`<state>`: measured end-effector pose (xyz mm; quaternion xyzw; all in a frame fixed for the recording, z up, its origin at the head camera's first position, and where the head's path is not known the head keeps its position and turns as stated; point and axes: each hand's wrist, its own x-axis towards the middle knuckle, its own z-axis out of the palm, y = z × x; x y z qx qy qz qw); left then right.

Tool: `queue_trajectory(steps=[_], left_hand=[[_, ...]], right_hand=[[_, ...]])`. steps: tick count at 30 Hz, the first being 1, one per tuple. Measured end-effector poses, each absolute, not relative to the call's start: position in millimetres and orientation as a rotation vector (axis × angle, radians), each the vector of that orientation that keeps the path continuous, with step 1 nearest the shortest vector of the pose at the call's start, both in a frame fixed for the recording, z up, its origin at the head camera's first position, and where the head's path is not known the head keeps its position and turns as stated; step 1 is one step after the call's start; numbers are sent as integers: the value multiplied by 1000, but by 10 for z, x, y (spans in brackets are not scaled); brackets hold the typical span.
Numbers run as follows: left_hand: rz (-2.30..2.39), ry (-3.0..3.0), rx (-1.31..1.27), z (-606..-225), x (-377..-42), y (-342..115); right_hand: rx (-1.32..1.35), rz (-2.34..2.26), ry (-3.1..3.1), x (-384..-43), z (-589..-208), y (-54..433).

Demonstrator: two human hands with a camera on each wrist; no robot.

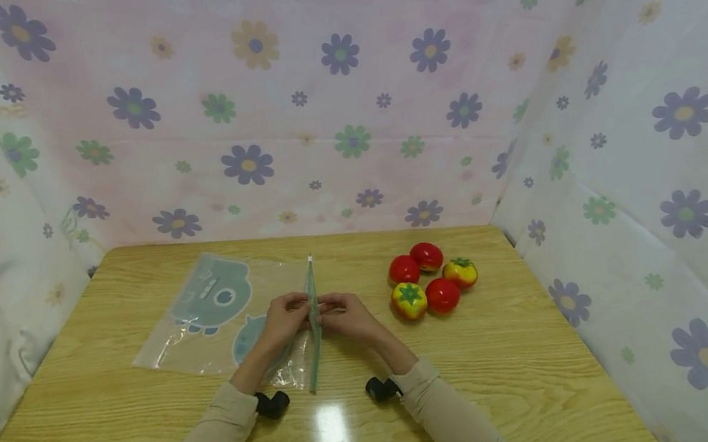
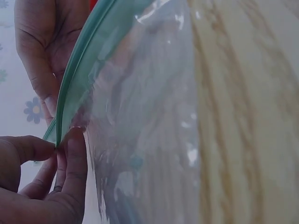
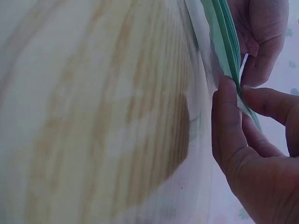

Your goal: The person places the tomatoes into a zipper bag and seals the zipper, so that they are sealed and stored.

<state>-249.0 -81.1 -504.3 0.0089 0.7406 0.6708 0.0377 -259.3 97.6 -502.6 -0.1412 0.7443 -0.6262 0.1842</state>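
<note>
1. On worktop (image 1: 538,374), before floral cloth (image 1: 300,140): bag (image 1: 226,328), left of fruit (image 1: 442,296), seal (image 1: 317,354) at right edge.
2. Pinching seal with left hand (image 1: 288,316) and right hand (image 1: 350,316), close together.
3. Best gripped evenly, without twisting.

Blocked on the left, straight away, by the clear plastic bag (image 1: 174,355), spread across the table (image 1: 526,376). Walled mid-table by its raised green zip edge (image 1: 315,365), pinched by left hand (image 1: 283,322) and right hand (image 1: 352,315). Passable, though, right of that hand, up to five round fruits (image 1: 442,296). Free again to their right! Stopped at back and sides by flowered curtain (image 1: 318,127).
</note>
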Motion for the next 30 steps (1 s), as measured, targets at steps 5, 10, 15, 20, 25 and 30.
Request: queue_trajectory(steps=[5,10,15,20,25,30], left_hand=[[2066,2324,22,-5042,-2477,-803],[2118,2268,13,-5035,-2453,-800],[2131,2262,7,-5008,-2427,-804],[2131,2267,19,-4948,-2387,-800],[2129,2283,17,-4917,-2378,-802],[2138,2312,22,-4903,-2369,-815]], right_hand=[[-419,-1809,2106,-2567,-5022,964],[-451,-1843,2137,-2521,-4998,937],[-472,-1841,2212,-2484,-4964,915],[-473,-1848,2266,-2459,-4921,888],[-452,-1885,2225,-2439,-4898,877],[-444,-1900,2193,-2431,-4879,864]])
